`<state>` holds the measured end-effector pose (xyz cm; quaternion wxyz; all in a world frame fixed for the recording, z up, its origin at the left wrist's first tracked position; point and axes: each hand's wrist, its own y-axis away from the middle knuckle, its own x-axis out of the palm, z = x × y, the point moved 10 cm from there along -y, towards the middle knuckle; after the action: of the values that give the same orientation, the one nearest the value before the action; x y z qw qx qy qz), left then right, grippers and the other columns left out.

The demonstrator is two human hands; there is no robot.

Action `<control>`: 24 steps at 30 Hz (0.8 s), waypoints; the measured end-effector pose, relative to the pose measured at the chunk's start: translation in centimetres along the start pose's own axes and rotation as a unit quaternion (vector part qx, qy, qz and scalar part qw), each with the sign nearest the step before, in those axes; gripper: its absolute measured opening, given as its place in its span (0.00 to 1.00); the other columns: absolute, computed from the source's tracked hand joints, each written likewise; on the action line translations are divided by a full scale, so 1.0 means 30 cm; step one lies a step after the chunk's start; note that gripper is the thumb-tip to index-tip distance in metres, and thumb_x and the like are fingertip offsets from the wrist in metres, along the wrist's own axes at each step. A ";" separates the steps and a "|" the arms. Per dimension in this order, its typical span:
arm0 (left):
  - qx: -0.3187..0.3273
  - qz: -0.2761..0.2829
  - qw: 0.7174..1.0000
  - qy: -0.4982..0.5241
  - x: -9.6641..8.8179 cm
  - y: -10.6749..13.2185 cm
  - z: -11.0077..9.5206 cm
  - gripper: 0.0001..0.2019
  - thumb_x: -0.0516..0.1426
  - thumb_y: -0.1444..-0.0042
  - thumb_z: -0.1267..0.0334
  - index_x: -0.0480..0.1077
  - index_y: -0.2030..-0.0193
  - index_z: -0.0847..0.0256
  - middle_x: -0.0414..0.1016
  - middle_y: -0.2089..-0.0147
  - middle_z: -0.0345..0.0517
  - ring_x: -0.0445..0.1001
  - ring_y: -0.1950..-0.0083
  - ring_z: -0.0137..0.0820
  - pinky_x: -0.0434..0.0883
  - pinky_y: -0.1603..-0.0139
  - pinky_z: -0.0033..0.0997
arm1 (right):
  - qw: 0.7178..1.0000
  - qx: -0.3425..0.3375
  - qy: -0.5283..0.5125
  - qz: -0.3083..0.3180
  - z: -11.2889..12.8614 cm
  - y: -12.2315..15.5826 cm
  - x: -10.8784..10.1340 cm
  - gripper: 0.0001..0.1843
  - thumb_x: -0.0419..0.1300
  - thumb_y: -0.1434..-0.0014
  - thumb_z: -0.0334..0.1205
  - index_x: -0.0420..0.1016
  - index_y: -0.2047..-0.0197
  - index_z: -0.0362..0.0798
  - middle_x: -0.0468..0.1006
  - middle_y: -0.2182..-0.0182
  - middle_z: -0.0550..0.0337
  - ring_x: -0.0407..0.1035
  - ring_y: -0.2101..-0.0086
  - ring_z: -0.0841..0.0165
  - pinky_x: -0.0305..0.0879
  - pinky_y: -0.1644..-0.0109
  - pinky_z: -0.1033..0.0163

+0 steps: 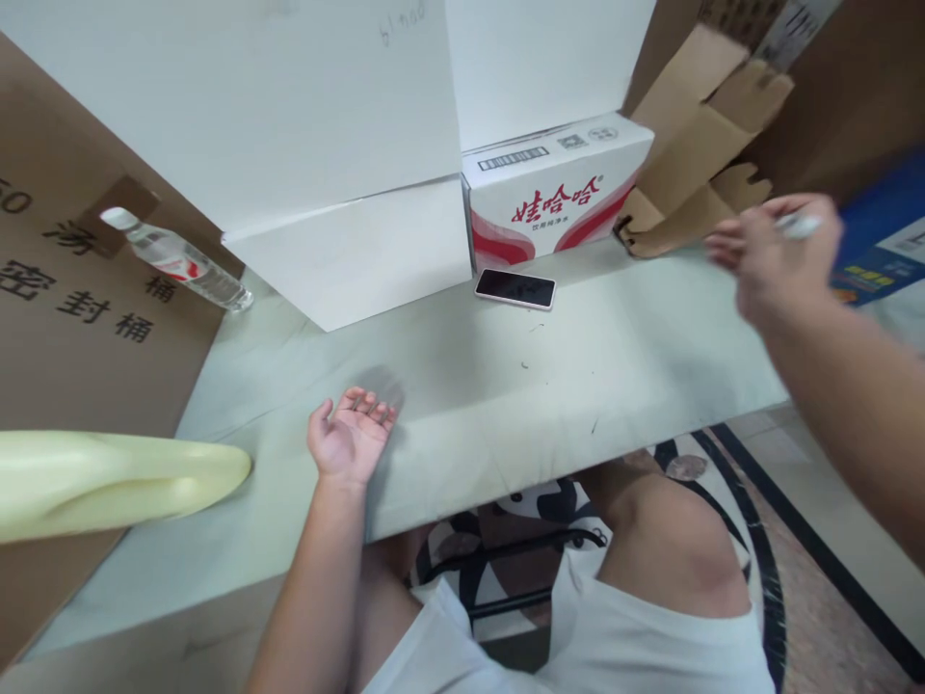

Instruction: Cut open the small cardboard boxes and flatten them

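Note:
My left hand (352, 436) rests palm up near the front of the pale table, its fingers spread and slightly curled, with nothing in it. Raised at the right is my right hand (787, 253), its fingers curled round a small white object (801, 226). Blur and the fingers hide most of that object, so its kind does not show. Behind this hand leans a folded brown cardboard piece (686, 154). A phone (515, 288) lies flat, screen up and dark, between the two hands and farther back.
A white and red carton (560, 198) stands behind the phone, next to large white boxes (347, 241). At left, a clear water bottle (180, 260) tilts before a brown carton (72, 318); a smooth pale yellow object (122, 482) juts in. A blue box (885, 231) is at right.

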<state>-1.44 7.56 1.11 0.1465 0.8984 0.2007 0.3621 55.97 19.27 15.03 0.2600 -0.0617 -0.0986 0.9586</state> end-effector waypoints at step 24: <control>0.166 -0.084 0.982 -0.042 -0.103 -0.086 -0.219 0.10 0.58 0.44 0.56 0.70 0.71 0.59 0.71 0.74 0.40 0.73 0.74 0.27 0.72 0.67 0.27 | 0.862 -0.055 0.372 0.340 -0.263 0.835 0.737 0.12 0.56 0.37 0.45 0.75 0.54 0.52 0.86 0.62 0.52 0.74 0.72 0.61 0.52 0.67 0.61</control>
<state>-8.78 9.15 2.78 0.0330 0.9047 0.3263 0.2721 26.16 10.61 0.34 -0.0687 -0.4574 -0.0198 0.8864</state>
